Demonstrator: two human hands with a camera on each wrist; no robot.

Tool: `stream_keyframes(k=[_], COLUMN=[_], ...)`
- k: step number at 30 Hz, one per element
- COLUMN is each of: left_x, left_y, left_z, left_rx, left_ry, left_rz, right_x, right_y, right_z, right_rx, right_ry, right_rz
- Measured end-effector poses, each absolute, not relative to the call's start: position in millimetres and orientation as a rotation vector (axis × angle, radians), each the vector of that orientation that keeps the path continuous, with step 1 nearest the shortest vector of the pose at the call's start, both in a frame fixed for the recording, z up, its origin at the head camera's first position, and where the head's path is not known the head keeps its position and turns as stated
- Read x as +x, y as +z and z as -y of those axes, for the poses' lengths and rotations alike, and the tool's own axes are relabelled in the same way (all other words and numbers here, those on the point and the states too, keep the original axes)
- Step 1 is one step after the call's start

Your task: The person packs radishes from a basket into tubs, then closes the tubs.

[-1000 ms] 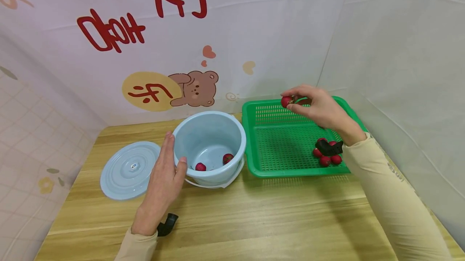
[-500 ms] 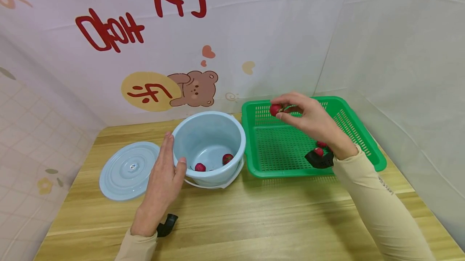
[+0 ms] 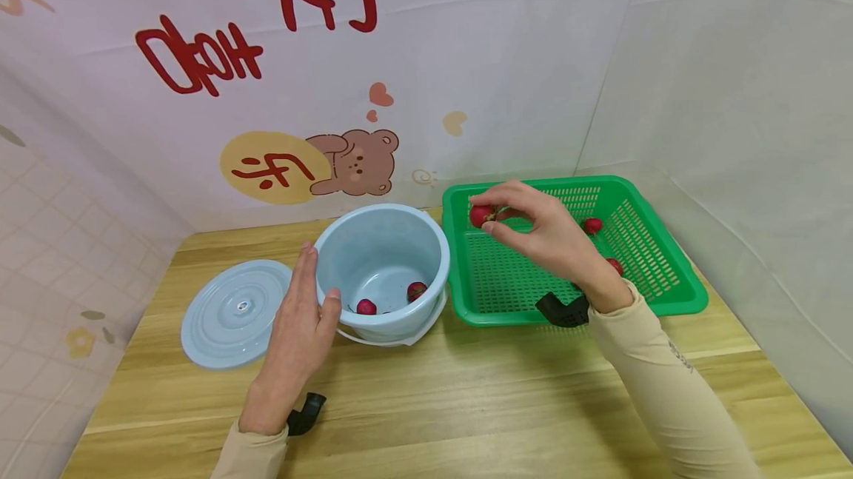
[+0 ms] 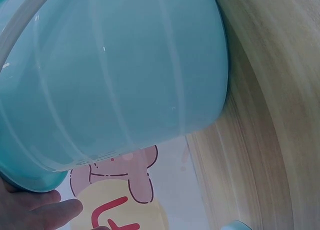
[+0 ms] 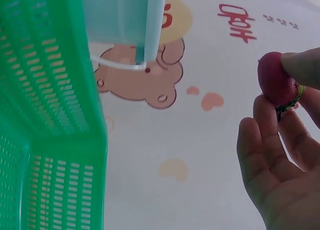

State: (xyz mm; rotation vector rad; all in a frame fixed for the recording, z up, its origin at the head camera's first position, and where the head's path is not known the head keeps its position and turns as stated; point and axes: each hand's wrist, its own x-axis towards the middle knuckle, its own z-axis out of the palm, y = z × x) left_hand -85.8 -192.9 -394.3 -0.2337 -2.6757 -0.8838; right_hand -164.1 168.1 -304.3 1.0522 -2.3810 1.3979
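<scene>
In the head view my right hand pinches a strawberry between thumb and fingers above the left part of the green basket. The right wrist view shows this strawberry as smooth and dark red, with green leaves toward the palm. Beside the basket stands a light blue bucket holding strawberries at its bottom. My left hand is at the bucket's left side, fingers straight and thumb spread at the rim. In the left wrist view its fingers lie right at that rim.
A light blue lid lies on the wooden table left of the bucket. More strawberries sit in the basket's right part, some hidden behind my right wrist. A printed white cloth wall rises close behind the containers.
My right hand has carried the strawberry left and slightly down across the basket, nearer the bucket. The left hand has stayed at the bucket's rim.
</scene>
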Motion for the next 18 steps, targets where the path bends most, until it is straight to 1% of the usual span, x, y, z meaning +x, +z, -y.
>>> stream_keyframes(k=[18], left_x=[-86], left_y=[-396], left_z=[193], left_rx=[-0.226], left_ry=[-0.882], left_rz=[2.669], right_x=[-144], right_y=[-309], right_z=[-129], right_rx=[1.098], right_ry=[1.407], right_rz=[2.261])
